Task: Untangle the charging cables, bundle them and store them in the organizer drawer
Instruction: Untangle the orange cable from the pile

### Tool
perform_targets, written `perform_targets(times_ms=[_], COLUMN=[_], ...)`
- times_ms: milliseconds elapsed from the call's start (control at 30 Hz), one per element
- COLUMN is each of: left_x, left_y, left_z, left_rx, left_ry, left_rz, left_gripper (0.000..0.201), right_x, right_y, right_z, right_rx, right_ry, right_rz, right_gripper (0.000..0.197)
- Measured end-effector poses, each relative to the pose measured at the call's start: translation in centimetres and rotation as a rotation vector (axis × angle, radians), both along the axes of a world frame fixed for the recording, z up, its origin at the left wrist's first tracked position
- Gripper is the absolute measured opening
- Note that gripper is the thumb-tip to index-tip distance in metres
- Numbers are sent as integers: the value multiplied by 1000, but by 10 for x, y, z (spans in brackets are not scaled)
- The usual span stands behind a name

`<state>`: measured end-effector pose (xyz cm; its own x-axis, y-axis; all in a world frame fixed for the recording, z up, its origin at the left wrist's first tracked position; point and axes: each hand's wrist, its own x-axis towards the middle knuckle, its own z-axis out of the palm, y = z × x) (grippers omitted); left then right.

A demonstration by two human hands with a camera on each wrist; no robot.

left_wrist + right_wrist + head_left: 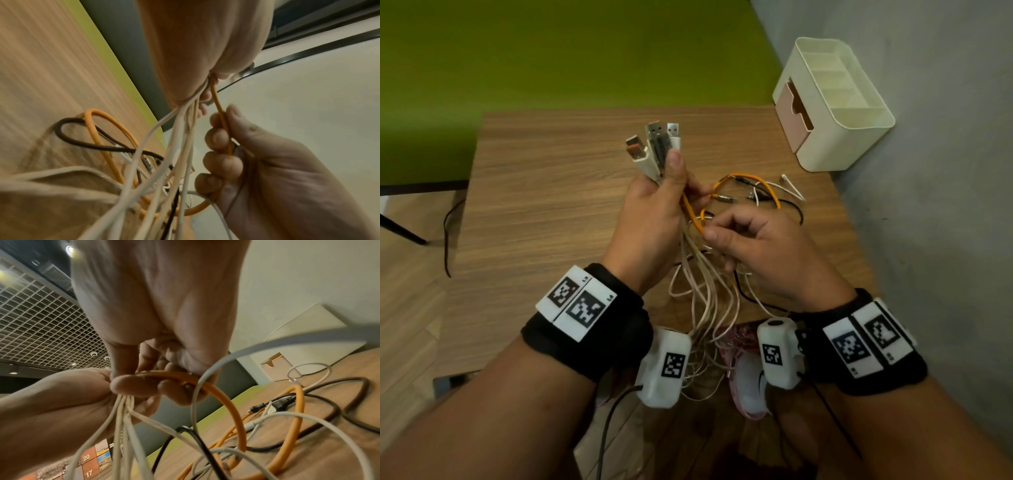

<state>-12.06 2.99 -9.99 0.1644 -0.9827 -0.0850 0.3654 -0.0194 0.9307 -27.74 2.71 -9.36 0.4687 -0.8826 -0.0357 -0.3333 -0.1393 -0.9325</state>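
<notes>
Gripping a fistful of USB plugs [654, 145] upright, the left hand [650, 219] holds the white cables [702, 291] dangling over the wooden table [544, 192]. The right hand [763, 246] pinches the orange cable [763, 183], fingers curled round it. Black cable [796, 209] loops on the table beside it. Wrist tags read "L4"; wall numbers "20" and "17" show. The cream organizer [859, 144], pink drawer [789, 113] ajar, sits in the corner against the grey wall [945, 171].
</notes>
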Motion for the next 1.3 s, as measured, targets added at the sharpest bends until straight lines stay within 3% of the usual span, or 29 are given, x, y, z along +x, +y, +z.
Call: perform_targets(times_ms=[67,167,233,333,467,567,667,733,867,967,1033,1133,1167,1300], left_x=[0,12,21,26,14,3,-1,0,7,21,25,17,12,5], left_y=[0,-2,-3,-3,0,5,6,6,6,1,0,3,4,3], left_z=[5,14,18,16,3,-6,-5,-1,17,20,15,-1,-5,-4], left_rx=[16,17,32,53,72,71,47,36,-18,4,85,132,105,35], left_ry=[175,364,376,254,-128,-250,-254,-238,56,98,-83,-692,-812,-849], left_rz=[-39,-86,-89,-129,-236,-356,-469,-447,-336,-311,-317,-345,-332,-122], left_gripper=[39,40,41,39,34,31,27,29,23,26,26,22,21,20], right_x=[-4,-20,-29,-31,-19,-8,-9,-13,-25,-31,-33,-34,-33,-35], right_y=[-2,-9,-14,-19,-16,-9,-7,-8,-10,-13,-16,-18,-18,-22], right_z=[-2,-7,-8,-6,-2,1,1,2,4,5,9,13,13,3], right_rx=[7,1,5,-97,-297,-394,-362,-268,-249,-255,-288,-332,-327,-299], right_ry=[66,319,403,451,234,115,68,-21,-75,-42,-88,-76,-21,305], right_rz=[-4,-11,-28,-102,-262,-249,-258,-282,-272,-322,-361,-350,-323,-176], right_gripper=[14,23,21,13,10,10,16,22,7,10,12,12,12,9])
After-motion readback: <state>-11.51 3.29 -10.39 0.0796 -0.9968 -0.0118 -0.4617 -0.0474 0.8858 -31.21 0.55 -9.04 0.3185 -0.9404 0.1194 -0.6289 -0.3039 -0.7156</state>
